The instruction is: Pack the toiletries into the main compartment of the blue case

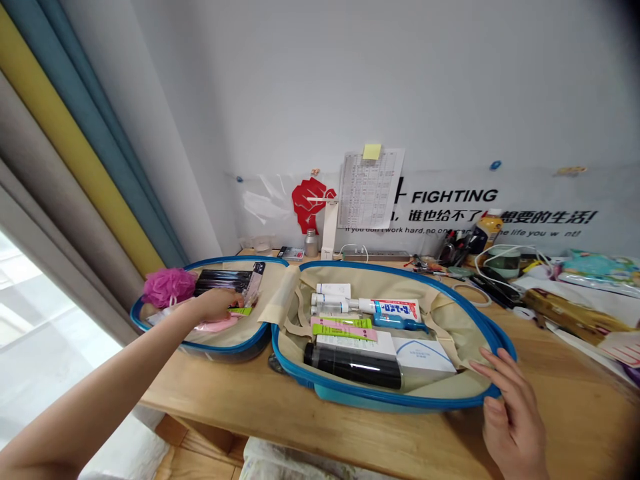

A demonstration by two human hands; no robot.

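An open blue-rimmed toiletry case (493, 333) lies flat on a wooden desk (575, 400). My left hand (215, 303) reaches into its left half, fingers curled on something small near a green packet (242, 311) and black packets (223, 280), beside a pink bath pouf (169, 287). My right hand (510, 407) rests with spread fingers on the right half's near rim. That half holds a toothpaste tube (395, 308), a black bottle (353, 365), white boxes (423, 355) and pink and green strips (343, 327).
The desk's right side is crowded with cables (495, 257), a yellow bottle (487, 230), pens and packets. A power strip (375, 255) and a white lamp base (329, 230) stand at the wall. Curtains (65, 167) hang at left.
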